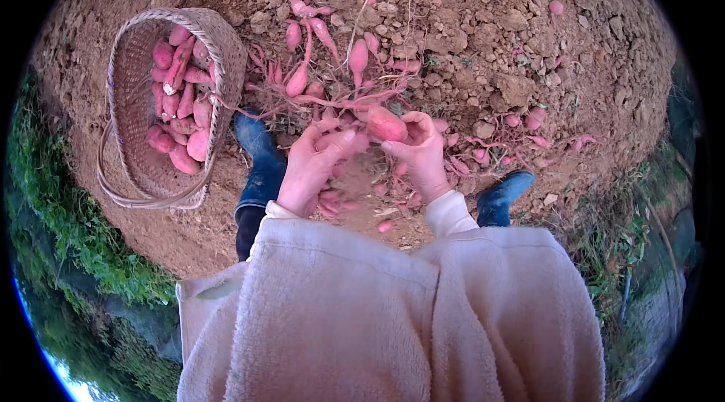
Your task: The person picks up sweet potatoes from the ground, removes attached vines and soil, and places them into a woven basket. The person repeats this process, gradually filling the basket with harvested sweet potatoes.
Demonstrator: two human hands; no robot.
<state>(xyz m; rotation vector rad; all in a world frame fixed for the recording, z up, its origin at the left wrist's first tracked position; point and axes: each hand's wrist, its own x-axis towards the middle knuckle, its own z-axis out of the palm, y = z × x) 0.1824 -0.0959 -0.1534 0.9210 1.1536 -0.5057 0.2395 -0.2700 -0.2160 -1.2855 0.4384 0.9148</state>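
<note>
My right hand [422, 152] grips a plump pink sweet potato [387, 124] between thumb and fingers, and thin roots trail from its far end. Close beside it, my left hand [314, 158] is curled around another sweet potato [358, 143], which is blurred and partly covered by the fingers. Just beyond both hands lies a root cluster [362, 100] with several sweet potatoes joined by stringy roots. Loose small sweet potatoes [334, 203] rest on the soil between my arms, some hidden by the left wrist.
On the left a woven basket [232, 56] with a hoop handle lies tilted, several sweet potatoes [184, 101] inside. My blue boots [260, 147] flank the work. More small sweet potatoes [535, 117] lie at right. Clods [512, 90] cover the soil; green plants [73, 198] border it.
</note>
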